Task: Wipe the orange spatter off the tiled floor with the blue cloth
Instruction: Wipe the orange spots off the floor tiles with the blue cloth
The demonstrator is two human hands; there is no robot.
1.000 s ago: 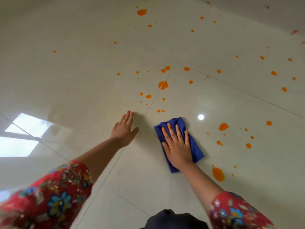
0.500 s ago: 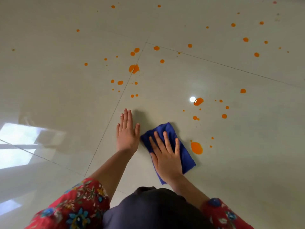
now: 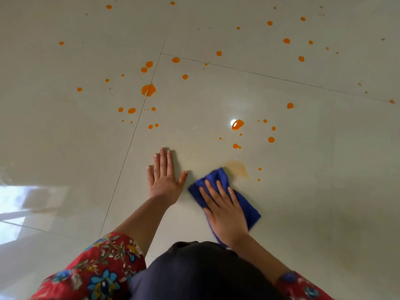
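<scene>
My right hand [image 3: 225, 211] presses flat on the folded blue cloth [image 3: 216, 178], which lies on the glossy cream tiled floor [image 3: 313, 191]. Just beyond the cloth's far corner is a pale orange smear [image 3: 238, 168]. Further out lie wet orange drops: a large one [image 3: 237, 124] beside a light reflection, another big blot [image 3: 148, 89] on the grout line, and several small dots scattered to the far edge. My left hand [image 3: 165, 178] rests flat on the tile, fingers together, thumb out, just left of the cloth and holding nothing.
Grout lines [image 3: 129, 144] cross the floor. A bright window reflection [image 3: 26, 200] shows at the left. Red floral sleeves [image 3: 97, 269] and dark clothing [image 3: 194, 273] fill the bottom of the view.
The cloth under my right hand swept over the large orange blot at its right, leaving a faint smear. My left hand stayed planted beside it. The view has shifted forward over the floor.
</scene>
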